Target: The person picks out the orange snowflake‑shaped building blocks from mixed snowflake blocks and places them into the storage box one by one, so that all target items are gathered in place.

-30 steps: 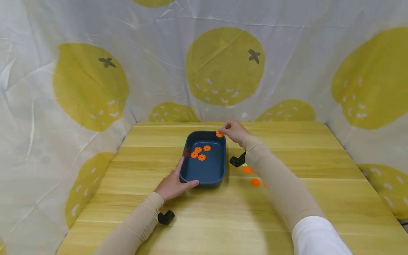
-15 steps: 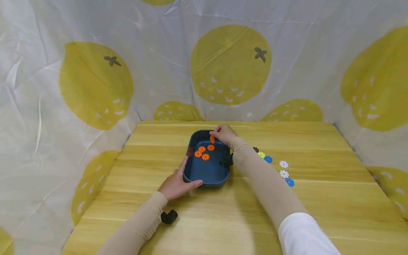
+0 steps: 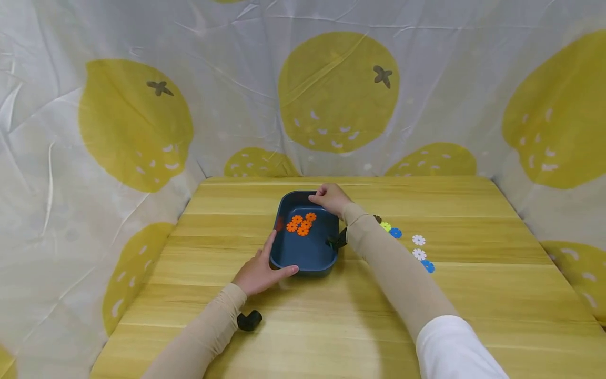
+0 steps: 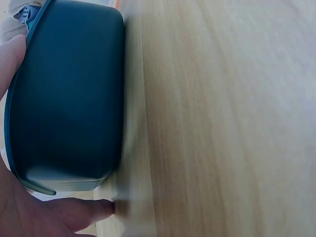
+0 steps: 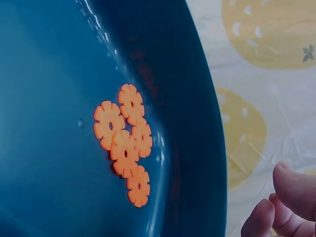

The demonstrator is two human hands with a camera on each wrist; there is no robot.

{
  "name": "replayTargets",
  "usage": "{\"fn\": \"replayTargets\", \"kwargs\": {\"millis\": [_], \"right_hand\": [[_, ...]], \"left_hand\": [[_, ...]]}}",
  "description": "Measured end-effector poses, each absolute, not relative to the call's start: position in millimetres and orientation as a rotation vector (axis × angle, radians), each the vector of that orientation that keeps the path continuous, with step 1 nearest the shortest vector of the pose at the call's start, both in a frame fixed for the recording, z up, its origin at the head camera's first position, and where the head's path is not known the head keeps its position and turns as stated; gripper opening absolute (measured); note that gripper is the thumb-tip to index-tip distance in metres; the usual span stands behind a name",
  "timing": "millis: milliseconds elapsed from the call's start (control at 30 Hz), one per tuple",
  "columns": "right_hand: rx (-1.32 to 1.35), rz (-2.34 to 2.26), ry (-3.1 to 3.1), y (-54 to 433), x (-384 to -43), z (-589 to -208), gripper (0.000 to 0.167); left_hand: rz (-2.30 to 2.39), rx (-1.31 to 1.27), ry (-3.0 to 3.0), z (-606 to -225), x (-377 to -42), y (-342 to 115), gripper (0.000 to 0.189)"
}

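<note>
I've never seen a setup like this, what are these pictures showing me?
There's no machine here: a person works barehanded. The wide picture comes from a head-worn camera looking forward and down; the close-ups come from cameras on each wrist. On the light wooden table sits a dark blue rectangular container with rounded corners. The left hand rests against its near left corner. The right hand is near its far right corner, holding nothing that I can see. Five flat orange flower-shaped discs lie inside. To the right lie similar ones: two white discs, two blue discs, a yellow-green disc and a dark brown disc.
</note>
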State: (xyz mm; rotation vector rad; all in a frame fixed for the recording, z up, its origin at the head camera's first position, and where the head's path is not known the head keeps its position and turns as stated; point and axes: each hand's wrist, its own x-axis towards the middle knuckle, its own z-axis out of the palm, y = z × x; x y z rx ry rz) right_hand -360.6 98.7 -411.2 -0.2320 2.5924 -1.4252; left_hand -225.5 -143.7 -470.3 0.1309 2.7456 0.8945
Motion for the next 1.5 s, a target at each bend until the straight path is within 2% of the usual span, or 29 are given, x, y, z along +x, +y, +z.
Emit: {"fn": "replayTargets", "kwargs": {"millis": [233,500,1067,1200,1500], "right_hand": [[-0.236,-1.426,2.55,114.7,-351.1,-409.2,0.025],[-0.263,-1.42,2.542,157.9,-333.8,-410.8,0.025],[-0.066,-1.337,2.514,263.7,-265.7,-449.0,0.026],[-0.001,-1.262,2.593,270.2,-265.4,-457.6,0.027],[0.238,-0.907,2.741,267.9,-273.8,-471.4,0.042]], "left_hand": [[0.883,0.138,2.755,-469.0,-225.2,-143.8,0.118],[0.885,0.141,2.749,-469.1,-227.0,-142.6,0.119],[0.862,0.158,2.757,-468.8,-228.2,-144.0,0.119],[0.884,0.144,2.752,-467.2,-228.7,-146.1,0.119],[0.886,0.159,2.752,-469.6,-227.6,-142.9,0.118]]}}
